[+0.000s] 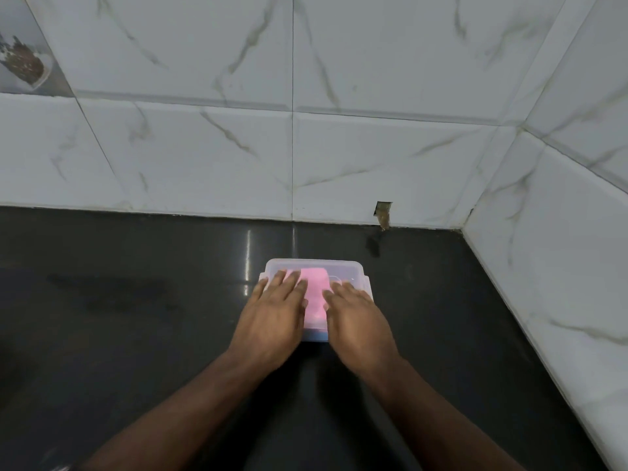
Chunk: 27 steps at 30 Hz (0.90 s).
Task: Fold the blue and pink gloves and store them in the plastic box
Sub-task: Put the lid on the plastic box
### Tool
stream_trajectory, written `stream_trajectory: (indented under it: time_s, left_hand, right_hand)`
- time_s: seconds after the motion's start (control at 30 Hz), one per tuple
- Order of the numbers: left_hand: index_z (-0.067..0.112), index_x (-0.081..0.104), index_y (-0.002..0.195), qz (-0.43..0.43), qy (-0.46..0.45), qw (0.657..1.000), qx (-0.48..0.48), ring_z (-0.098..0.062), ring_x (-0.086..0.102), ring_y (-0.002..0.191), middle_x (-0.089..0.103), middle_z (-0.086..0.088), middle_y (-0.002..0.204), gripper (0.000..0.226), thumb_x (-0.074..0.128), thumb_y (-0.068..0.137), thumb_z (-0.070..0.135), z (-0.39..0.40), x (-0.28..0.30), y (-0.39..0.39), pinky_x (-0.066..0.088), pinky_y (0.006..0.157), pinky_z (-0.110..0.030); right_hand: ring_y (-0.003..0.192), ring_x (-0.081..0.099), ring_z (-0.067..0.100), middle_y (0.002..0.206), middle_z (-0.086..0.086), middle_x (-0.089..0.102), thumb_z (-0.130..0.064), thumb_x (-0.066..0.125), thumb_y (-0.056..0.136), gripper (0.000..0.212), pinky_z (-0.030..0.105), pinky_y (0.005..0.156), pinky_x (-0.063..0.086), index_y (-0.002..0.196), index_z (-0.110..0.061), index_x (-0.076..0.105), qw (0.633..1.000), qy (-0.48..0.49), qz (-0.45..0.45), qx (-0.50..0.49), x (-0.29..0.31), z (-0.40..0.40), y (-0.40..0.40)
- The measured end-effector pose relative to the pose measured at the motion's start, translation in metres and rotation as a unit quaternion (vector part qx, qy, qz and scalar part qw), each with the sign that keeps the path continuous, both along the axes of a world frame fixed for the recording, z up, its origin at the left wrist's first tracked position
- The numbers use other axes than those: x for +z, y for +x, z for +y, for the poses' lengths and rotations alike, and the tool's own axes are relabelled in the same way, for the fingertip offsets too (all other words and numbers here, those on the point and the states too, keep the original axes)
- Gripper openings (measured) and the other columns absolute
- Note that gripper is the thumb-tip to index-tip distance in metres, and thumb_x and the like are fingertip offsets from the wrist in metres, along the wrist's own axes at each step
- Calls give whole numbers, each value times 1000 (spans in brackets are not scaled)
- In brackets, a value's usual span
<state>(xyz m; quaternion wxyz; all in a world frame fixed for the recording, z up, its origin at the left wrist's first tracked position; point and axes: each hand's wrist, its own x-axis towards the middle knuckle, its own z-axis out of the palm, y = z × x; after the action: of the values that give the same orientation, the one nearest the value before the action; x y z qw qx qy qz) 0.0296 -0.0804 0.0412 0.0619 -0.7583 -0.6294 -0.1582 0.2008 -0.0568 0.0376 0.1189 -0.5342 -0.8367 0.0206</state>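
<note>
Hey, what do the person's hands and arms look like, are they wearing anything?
Both arms are bare to the frame's lower edge: no sleeves show. The left hand and right hand wear no gloves and no visible rings; no watch or bracelet shows either.

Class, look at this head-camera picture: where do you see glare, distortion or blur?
Head view: bright glare streaks on the dark counter left of the box; wide-angle lens bends the wall tiles at the edges; the hands on the lid look slightly soft.
</note>
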Motion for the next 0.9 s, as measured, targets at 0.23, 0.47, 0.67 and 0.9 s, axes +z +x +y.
stream_trajectory:
  time_s: [0.23, 0.47, 0.67, 0.9]
  left_hand:
    - [5, 60, 136, 30, -8, 999, -25, -29, 50, 136, 57, -13, 143, 54, 38, 90, 23, -41, -34, 10, 30, 118, -43]
    - [2, 49, 144, 30, -24, 999, -32, -31, 37, 145, 45, -16, 152, 62, 38, 86, 18, -33, -40, 8, 18, 118, -44]
    - [1, 44, 148, 44, -42, 998, -18, -32, 29, 149, 38, -17, 157, 66, 34, 84, 19, -6, -39, 2, 11, 119, -45]
    - [4, 24, 157, 52, -84, 995, -20, -30, 6, 154, 15, -15, 166, 82, 12, 79, 29, 36, -28, -5, 0, 124, -44]
  right_hand:
    - [123, 61, 26, 130, 7, 66, -21, 37, 84, 51, 46, 104, 44, 124, -14, 68, 999, 37, -17, -16, -24, -31, 2]
    - [124, 60, 28, 132, 9, 65, -20, 34, 82, 56, 46, 105, 42, 126, -13, 66, 999, 26, -36, -14, -21, -24, -3]
    - [139, 44, 30, 148, 13, 49, -16, 37, 86, 57, 45, 115, 28, 142, -10, 51, 1000, -11, -19, -1, -13, -1, -12]
    - [152, 12, 27, 164, 10, 16, -15, 41, 95, 64, 41, 122, 7, 156, -13, 21, 998, -52, -46, 9, -2, 44, -20]
